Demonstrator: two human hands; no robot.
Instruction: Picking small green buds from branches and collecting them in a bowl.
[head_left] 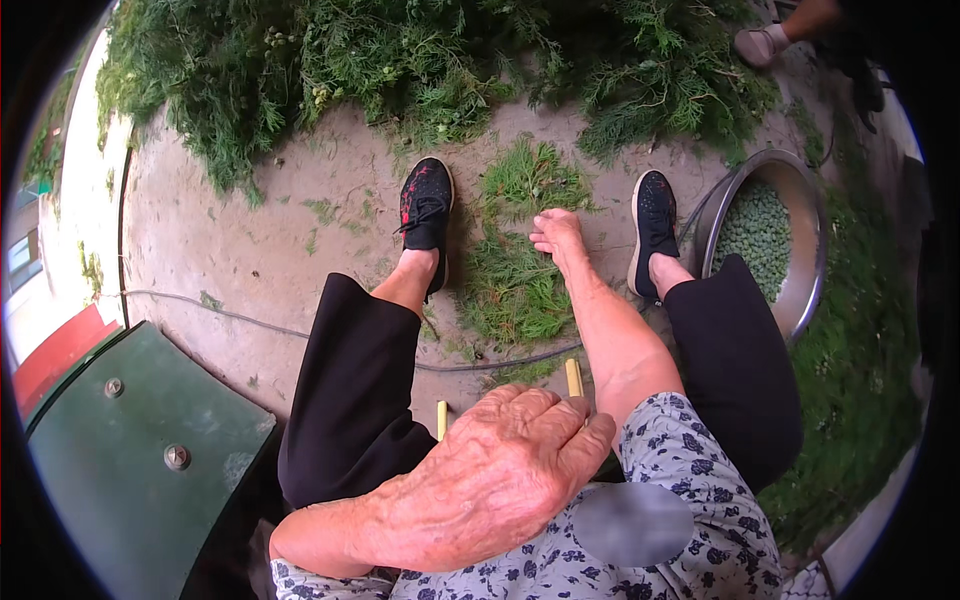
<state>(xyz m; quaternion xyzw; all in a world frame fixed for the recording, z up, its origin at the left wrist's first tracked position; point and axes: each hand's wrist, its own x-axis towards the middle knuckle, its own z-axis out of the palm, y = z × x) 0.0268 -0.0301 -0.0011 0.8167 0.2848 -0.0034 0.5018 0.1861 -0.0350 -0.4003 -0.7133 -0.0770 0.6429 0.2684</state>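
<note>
Fingers curled inward, a person's right hand (pixel 562 238) reaches to the edge of green sprigs (pixel 510 295) lying on the ground between two black shoes (pixel 426 205); whether it pinches anything cannot be told. The left hand (pixel 500 450), bent before the body, hides its fingertips, leaving its grip equally unclear. The sprigs look light, soft and springy, apt to shed bits, and best held by the stem end. Beyond lie heaped leafy branches (pixel 380 60) and a metal basin (pixel 816 262) of small green cones (pixel 750 235).
</note>
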